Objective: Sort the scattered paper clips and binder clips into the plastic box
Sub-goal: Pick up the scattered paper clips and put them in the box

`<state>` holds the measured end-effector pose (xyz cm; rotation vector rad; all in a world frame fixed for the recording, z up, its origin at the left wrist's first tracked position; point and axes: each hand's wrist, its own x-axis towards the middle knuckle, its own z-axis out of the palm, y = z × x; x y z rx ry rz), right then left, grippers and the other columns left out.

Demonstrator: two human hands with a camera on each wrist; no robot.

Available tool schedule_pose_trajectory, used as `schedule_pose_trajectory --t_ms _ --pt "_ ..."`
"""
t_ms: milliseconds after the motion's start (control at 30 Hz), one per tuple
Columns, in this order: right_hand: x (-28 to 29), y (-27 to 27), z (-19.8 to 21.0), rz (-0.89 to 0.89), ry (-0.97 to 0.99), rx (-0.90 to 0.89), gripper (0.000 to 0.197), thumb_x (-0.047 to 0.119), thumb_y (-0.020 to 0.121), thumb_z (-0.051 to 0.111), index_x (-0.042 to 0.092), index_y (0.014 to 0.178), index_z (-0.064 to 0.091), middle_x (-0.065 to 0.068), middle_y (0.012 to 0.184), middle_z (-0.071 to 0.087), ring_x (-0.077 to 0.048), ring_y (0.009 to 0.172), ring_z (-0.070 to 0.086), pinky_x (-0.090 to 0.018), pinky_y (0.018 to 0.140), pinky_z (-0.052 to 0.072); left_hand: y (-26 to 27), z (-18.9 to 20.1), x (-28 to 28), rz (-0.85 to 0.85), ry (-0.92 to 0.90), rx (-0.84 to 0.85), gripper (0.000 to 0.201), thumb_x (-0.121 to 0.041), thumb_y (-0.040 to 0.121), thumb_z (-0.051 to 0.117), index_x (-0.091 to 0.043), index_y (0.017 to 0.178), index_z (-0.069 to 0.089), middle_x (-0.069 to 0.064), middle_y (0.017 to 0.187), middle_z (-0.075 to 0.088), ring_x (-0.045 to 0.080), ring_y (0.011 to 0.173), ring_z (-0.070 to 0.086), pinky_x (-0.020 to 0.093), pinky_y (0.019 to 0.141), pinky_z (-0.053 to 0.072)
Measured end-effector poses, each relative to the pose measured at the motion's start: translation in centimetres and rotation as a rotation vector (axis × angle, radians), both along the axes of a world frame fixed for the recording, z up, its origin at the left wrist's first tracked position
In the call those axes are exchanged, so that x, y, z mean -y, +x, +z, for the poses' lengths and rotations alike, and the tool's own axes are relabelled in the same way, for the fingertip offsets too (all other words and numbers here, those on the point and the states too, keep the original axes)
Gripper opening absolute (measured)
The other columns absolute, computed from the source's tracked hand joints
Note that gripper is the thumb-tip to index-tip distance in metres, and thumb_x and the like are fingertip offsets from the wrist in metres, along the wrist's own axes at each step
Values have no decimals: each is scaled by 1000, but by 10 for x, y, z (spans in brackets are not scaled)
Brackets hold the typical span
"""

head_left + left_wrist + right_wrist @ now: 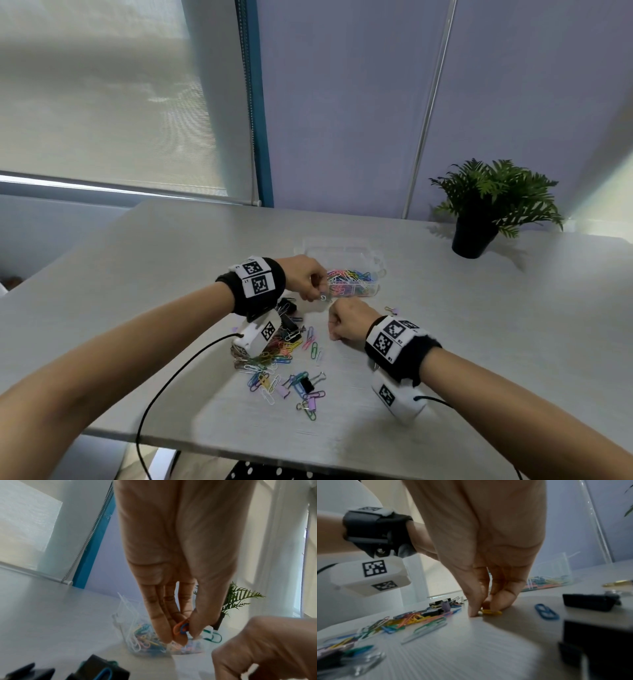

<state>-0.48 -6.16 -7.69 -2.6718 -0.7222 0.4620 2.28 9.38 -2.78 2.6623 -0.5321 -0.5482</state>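
- I can read no words or brand names anywhere.
- The wristbands carry black-and-white square code markers; tiny digits beside them are too blurred for me to read.
- The white camera housing shows the same kind of markers.
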Motion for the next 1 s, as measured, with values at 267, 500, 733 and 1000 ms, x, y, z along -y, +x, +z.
schedule_pose_trajectory --t_ms 267,500,733,1000 --pt "13 0 8 98 34 38 31 -13 74 45 16 83 46 -5 79 54 -28 77 60 -36 69 50 23 15 -4 138 32 153 14 -5 81 62 -5 95 65 1 80 62 3 57 54 16 62 47" --pt "45 16 26 -233 218 -78 25 -14 81 49 9 69 53 -9 60 60 -5 38 56 -15 42 47 35 6 8 161 121 241 19 -2 82 61 0 100 66 16 106 69 29 93 64 30 80 48" --pt "40 8 11 -216 32 -1 34 -8 69 71 13 56 47 -25 97 68 -32 77 66 -34 70 53 37 -7 12 159 57 203 29 11 79 55 1 102 69 20 105 70 30 101 65 26 84 46" --pt "32 2 2 -37 -56 109 27 -10 77 44 15 85 38 -21 107 54 -29 88 52 -38 75 41 -29 -7 30 -37 195 207 19 -8 83 63 -1 99 67 15 103 69 27 99 63 27 80 43"
